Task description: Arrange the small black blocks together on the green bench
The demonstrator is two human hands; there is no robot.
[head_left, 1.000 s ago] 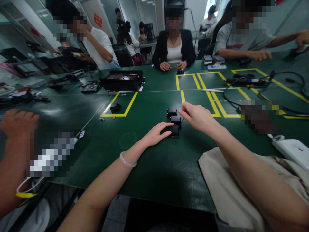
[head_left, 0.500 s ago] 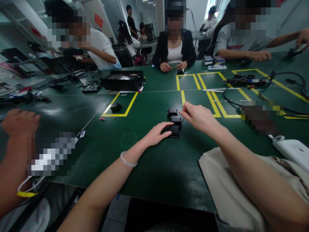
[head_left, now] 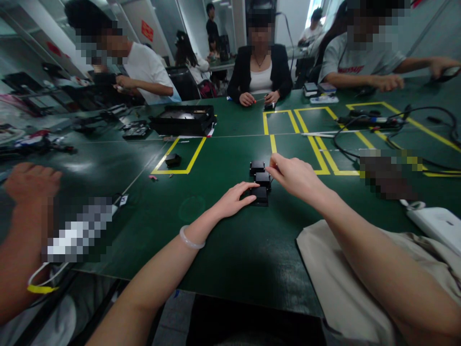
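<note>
White-tee co-worker's hand [head_left: 126, 82] dropped, wearer's left hand [head_left: 234, 198] is spread loosely on a box [head_left: 260, 196], right hand [head_left: 296, 175] pinching a thin tool [head_left: 272, 180].

Green table [head_left: 237, 254]: black blocks [head_left: 262, 179], yellow tape [head_left: 272, 143], black tray [head_left: 176, 126], dark tools [head_left: 363, 121].

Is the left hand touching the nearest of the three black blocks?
Touching: in the head view, the left hand has its thumb against the left side of the nearest block and fingertips at its far edge, with no gap showing.
</note>
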